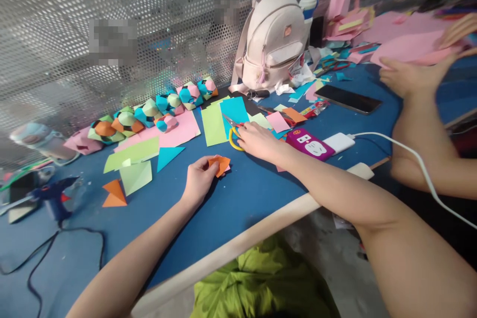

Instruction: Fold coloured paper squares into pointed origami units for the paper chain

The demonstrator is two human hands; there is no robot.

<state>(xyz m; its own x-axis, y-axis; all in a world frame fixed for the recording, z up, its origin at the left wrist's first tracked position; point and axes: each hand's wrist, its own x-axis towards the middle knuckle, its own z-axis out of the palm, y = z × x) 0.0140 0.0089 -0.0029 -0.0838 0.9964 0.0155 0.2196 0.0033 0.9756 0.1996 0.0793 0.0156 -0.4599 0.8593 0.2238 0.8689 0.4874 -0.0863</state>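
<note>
My left hand (198,178) is closed, pinching a small folded piece of orange paper (220,165) between thumb and fingers just above the blue table (179,253). Farther right, the fingers of my right hand (260,140) are closed about the handles of a pair of scissors (234,143). The scissors' blades point up and left over a blue sheet of paper (235,109). A light-green sheet (213,124) lies beside it, partly overlapped. Near my left hand are a blue paper triangle (168,158), a pale-green square (137,177) and a folded orange piece (114,194).
Several folded paper balls (149,112) line the mesh partition (179,20). A glue gun (55,198) with a cord stands left. Behind are a backpack (278,39) and phone (348,98). A purple power strip (310,145) sits by my right forearm. Another person's hands (413,72) handle pink paper.
</note>
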